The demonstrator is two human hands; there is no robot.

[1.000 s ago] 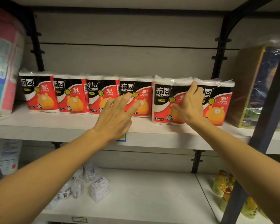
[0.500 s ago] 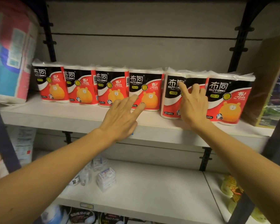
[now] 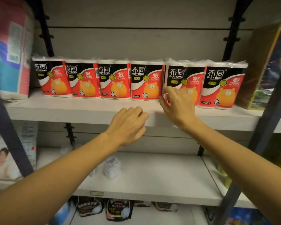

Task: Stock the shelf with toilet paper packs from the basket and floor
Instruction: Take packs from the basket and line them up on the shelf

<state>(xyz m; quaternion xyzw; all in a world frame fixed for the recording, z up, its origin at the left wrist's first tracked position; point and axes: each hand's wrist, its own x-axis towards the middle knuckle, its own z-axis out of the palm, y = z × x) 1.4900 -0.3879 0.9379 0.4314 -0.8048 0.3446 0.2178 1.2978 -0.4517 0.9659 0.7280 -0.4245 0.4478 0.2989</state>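
Several red, black and white toilet paper packs stand upright in a row on the white shelf (image 3: 81, 109). The fifth pack (image 3: 183, 75) and the rightmost pack (image 3: 224, 85) sit a little further forward than the others. My right hand (image 3: 177, 104) is at the lower left corner of the fifth pack, fingers spread, fingertips at its front; it grips nothing. My left hand (image 3: 128, 124) hovers in front of the shelf edge below the fourth pack (image 3: 146, 80), fingers loosely curled, holding nothing. No basket or floor shows.
A big pink and blue pack (image 3: 10, 51) stands at the shelf's left end, a brown and yellow wrapped pack (image 3: 266, 65) at its right. Black uprights (image 3: 234, 30) frame the bay. The lower shelf (image 3: 161, 179) holds small white packets (image 3: 112, 168); dark bags (image 3: 117, 208) lie below.
My left hand dropped from the fourth pack's front to below the shelf edge and curled. My right hand slid down and left across the fifth pack. The view shifted down.
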